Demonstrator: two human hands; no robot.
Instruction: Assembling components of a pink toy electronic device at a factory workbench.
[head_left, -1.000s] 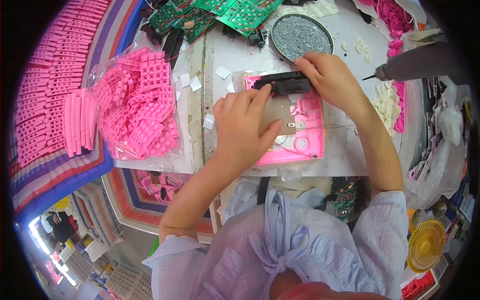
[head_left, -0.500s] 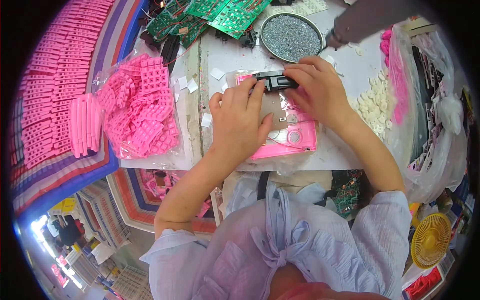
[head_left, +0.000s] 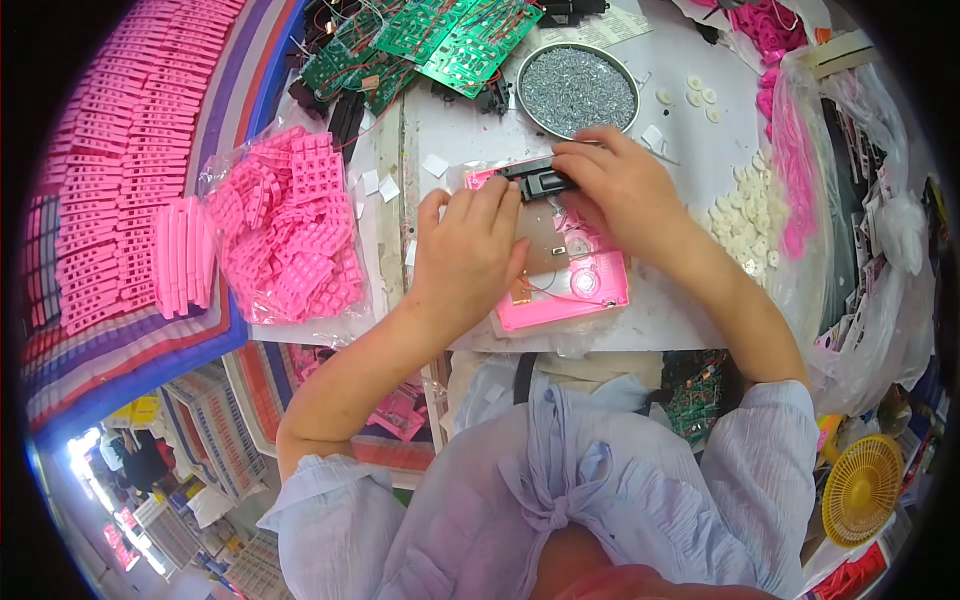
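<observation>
The right hand (head_left: 628,195) grips the black part (head_left: 546,184) at the pink casing's (head_left: 562,312) far end; the left hand (head_left: 463,243), loosely spread, touches it, and uneven pressure could tip it askew

Lit by white light (head_left: 84,452) well left of the pale bench (head_left: 665,315), with grey floor (head_left: 243,513) down below the bench's left end.

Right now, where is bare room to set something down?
Bare tabletop shows between the pink case and right forearm, and between the loose white discs and disc pile. Crowded: the left side, with circuit boards and bagged pink parts.
</observation>
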